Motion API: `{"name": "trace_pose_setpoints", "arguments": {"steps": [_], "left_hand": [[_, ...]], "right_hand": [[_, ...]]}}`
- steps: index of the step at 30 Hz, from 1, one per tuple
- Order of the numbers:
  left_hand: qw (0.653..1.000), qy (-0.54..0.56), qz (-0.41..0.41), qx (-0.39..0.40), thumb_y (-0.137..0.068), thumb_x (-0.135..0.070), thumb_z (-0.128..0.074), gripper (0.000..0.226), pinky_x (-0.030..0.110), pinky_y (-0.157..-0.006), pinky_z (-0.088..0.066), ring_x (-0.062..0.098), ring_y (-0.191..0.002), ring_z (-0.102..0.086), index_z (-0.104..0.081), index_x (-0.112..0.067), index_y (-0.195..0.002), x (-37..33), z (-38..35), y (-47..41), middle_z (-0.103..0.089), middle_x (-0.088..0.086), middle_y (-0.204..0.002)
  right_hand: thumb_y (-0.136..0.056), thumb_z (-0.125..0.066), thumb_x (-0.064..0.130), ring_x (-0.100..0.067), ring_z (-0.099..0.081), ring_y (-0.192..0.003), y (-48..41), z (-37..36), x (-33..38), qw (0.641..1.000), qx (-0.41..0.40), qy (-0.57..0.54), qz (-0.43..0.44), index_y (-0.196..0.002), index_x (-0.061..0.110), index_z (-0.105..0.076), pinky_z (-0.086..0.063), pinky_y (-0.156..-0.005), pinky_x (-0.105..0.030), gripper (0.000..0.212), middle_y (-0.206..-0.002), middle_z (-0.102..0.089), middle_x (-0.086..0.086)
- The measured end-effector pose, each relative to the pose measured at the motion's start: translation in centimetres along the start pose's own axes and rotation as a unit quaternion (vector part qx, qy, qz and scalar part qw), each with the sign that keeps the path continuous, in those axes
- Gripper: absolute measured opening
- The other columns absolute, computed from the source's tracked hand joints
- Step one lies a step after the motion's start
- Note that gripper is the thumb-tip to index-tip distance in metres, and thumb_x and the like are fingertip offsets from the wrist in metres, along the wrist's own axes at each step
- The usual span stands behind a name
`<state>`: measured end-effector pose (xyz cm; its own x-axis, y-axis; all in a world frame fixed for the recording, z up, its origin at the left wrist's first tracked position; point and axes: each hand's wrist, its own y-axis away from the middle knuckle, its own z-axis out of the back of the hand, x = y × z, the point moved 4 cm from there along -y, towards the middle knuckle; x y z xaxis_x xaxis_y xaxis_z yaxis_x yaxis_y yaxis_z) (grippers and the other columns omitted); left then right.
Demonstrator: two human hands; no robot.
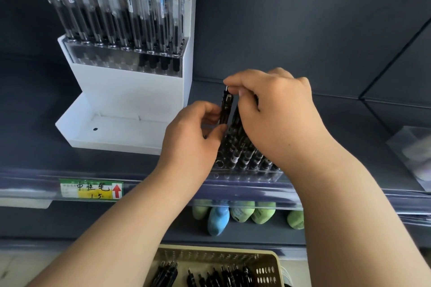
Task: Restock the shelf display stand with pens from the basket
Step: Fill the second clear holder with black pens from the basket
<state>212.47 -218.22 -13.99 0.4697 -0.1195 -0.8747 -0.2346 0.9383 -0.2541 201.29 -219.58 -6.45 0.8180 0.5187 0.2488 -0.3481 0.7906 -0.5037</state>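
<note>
The right hand (275, 109) pinches the top of a black pen (226, 109), held upright over the clear stand (245, 176) on the shelf. The left hand (193, 135) curls round its barrel. Light, stiff and probably slick, the pen is best held high and steered low. Packed neighbouring pens (247, 154) crowd the free holes. A white display (130, 93) stands to the left and the basket (268, 261) sits below.
</note>
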Motion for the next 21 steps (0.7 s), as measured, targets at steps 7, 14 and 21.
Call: {"name": "trace_pose_setpoints", "arguments": {"steps": [7, 14, 21], "left_hand": [[0.998, -0.059, -0.019, -0.023, -0.087, -0.011, -0.060, 0.022, -0.004, -0.071, -0.037, -0.002, -0.082, -0.055, -0.062, -0.020, -0.107, 0.7, 1.3, 1.0, -0.062, -0.009, -0.101], [0.968, -0.237, -0.074, 0.041, -0.084, -0.004, -0.054, 0.029, 0.020, -0.090, -0.039, 0.017, -0.105, -0.054, -0.060, -0.016, -0.110, 2.8, 2.5, 4.6, -0.056, 0.000, -0.112], [0.973, -0.216, -0.021, 0.079, -0.089, -0.010, -0.056, 0.026, 0.033, -0.093, -0.045, 0.019, -0.107, -0.055, -0.061, -0.012, -0.115, 5.0, 3.0, 12.5, -0.054, 0.002, -0.116]], "right_hand": [[-0.082, -0.053, 0.014, -0.025, -0.057, -0.094, 2.3, 0.4, 1.9, 0.991, -0.130, -0.003, 0.037, -0.101, 0.017, -0.071, -0.031, -0.073, -0.032, 0.026, -0.093, -0.070, 0.005], [-0.081, -0.054, 0.005, -0.026, -0.057, -0.092, 10.7, -2.5, 5.6, 0.981, -0.089, -0.039, 0.167, -0.112, 0.010, -0.066, -0.040, -0.071, -0.037, 0.034, -0.105, -0.066, -0.001], [-0.081, -0.044, 0.014, -0.031, -0.058, -0.093, 20.0, -10.1, 3.6, 0.981, 0.191, -0.016, -0.021, -0.120, 0.012, -0.058, -0.049, -0.077, -0.040, 0.042, -0.097, -0.064, -0.007]]}}
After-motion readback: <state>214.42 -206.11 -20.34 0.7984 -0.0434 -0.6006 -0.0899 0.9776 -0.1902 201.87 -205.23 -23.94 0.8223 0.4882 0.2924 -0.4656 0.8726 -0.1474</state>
